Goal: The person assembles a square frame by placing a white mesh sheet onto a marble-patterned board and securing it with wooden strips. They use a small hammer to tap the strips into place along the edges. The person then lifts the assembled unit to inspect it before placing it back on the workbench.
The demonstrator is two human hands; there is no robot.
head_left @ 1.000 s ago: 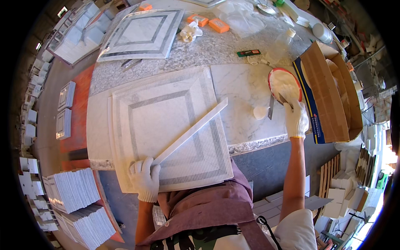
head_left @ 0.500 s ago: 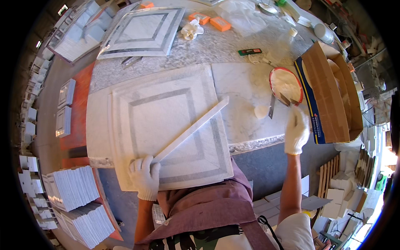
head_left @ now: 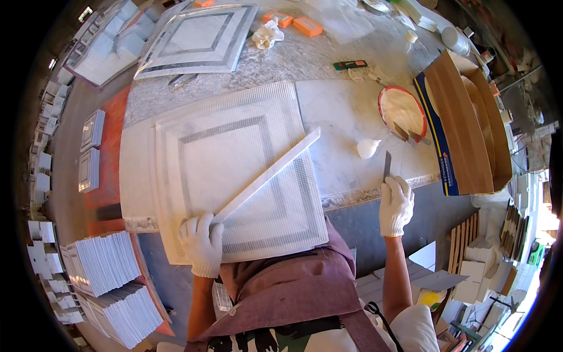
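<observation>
My left hand (head_left: 201,243), in a white knit glove, is closed on the lower end of a narrow white stone strip (head_left: 267,176). The strip lies slantwise over a square mesh-backed marble mosaic panel (head_left: 229,170) with grey bands, which overhangs the table's near edge. My gloved right hand (head_left: 397,205) is closed around a thin grey metal blade (head_left: 387,164) that points up and away from me; its lower end is hidden in the fingers. Just left of the blade sits a small white bulb-shaped piece (head_left: 368,148). Beyond it, a red-rimmed bowl of cream paste (head_left: 402,108) holds metal spatulas (head_left: 404,132).
An open cardboard box (head_left: 460,129) stands at the table's right. Farther back are a finished marble panel (head_left: 193,38), orange boxes (head_left: 308,26), a green-and-black cutter (head_left: 350,65) and a clear bottle (head_left: 404,53). Stacked tiles (head_left: 102,264) stand at the lower left.
My right hand has moved left and nearer me from beside the bowl, and now grips the blade that lay on the table. My left hand stays on the strip.
</observation>
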